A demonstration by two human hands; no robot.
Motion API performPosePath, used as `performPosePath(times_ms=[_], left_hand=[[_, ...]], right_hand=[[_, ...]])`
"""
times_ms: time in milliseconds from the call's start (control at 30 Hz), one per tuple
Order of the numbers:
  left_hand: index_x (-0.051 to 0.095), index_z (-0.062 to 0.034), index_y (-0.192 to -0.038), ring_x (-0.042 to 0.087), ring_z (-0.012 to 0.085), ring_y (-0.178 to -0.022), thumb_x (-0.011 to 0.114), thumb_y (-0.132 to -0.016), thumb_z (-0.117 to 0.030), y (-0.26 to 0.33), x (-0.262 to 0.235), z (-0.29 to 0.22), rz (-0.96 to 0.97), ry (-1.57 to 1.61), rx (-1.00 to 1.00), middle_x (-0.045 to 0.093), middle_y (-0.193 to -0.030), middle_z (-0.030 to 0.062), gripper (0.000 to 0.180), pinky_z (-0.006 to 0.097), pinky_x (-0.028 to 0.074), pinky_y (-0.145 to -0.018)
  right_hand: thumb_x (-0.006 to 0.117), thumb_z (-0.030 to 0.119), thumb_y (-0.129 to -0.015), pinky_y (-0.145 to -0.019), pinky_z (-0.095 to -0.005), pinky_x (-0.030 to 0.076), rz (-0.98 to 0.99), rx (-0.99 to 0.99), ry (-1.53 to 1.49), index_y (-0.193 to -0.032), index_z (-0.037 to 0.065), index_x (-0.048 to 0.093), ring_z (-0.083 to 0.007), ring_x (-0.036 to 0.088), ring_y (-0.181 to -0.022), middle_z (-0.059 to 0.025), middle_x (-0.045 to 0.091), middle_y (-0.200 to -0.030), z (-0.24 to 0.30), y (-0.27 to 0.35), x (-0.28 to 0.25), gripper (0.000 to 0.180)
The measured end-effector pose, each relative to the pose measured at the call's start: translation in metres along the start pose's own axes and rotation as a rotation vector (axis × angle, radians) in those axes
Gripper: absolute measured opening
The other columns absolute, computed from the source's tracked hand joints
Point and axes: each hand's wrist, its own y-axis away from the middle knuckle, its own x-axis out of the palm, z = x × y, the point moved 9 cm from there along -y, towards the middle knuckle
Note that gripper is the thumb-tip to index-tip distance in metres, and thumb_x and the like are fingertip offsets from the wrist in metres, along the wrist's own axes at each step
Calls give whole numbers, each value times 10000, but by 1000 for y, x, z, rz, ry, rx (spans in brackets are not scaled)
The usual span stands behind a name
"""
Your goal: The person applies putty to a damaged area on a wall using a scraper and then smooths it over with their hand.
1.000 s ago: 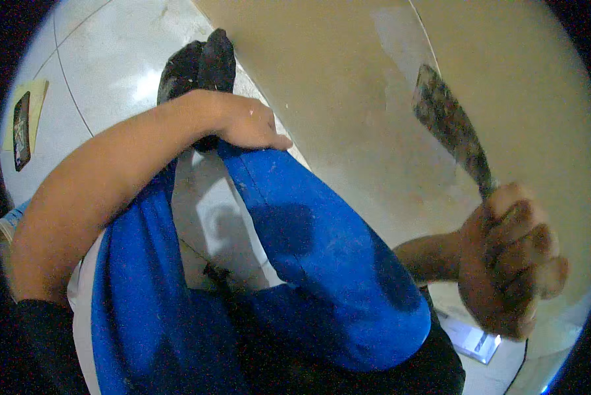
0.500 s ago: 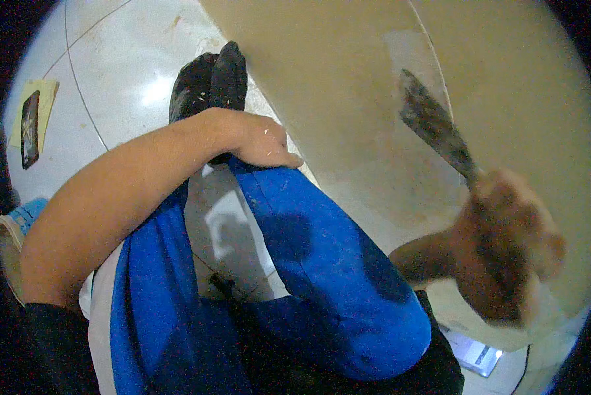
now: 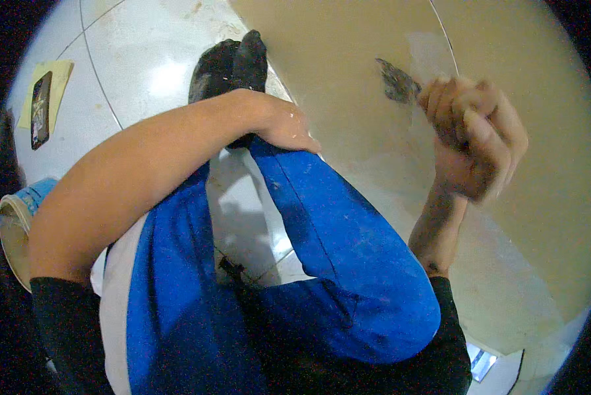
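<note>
Right hand: My right hand (image 3: 470, 135) has just gone up in my view. 1 second ago it was low at the right side; now it is high in front of the wall (image 3: 539, 217), a bit blurry. Its fingers are curled tight, holding the scraper.
Scraper: The scraper (image 3: 399, 82) pokes out to the left of my fist. Now I see only the end of the dirty blade, and the rest is hidden. It was to the right of, or over, the pale patch (image 3: 424, 52) before; now it shows to the left of it. I judge this to be part of a sweep by the wall. I can't tell if the blade touches it.
Left hand: My left hand (image 3: 285, 125) has stayed on the right leg (image 3: 374, 263), just by the 2 dark feet (image 3: 249, 59). Some fingers are hidden, so I can't tell how wide it is.
Bucket: 1 blue bucket (image 3: 37, 192) is by my left elbow, partly behind the arm. More of it shows now. I can't tell what is inside.
Paper: On the floor (image 3: 157, 39), far left, a yellow paper (image 3: 62, 74) has 1 dark phone (image 3: 40, 112) on it.
</note>
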Motion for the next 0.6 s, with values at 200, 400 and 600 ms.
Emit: performPosePath(times_ms=[200,400,600], left_hand=[[706,60,-1125,637,433,-1119,369,-994,-631,-3,10,-18,72,-28,33,669,-1198,292,780,481,464,-1017],[707,40,-1162,592,413,-1219,387,-994,-616,-4,10,-24,26,29,-59,640,-1280,273,748,466,438,-1061],[717,32,-1139,637,420,-1141,411,-977,-632,7,-14,-13,2,30,-69,675,-1211,273,749,492,456,-1025]], right_hand=[[756,174,-696,-699,-323,510,651,603,1059,-873,-3,651,-223,635,-771,-121,668,-842,15,26,-8,271],[673,125,-748,-637,-344,477,75,-141,-76,-809,-31,579,-231,571,-671,-120,593,-746,44,6,-14,192],[590,77,-800,-575,-365,444,-79,-205,173,-746,-58,507,-240,507,-571,-119,517,-650,35,-18,1,167]])
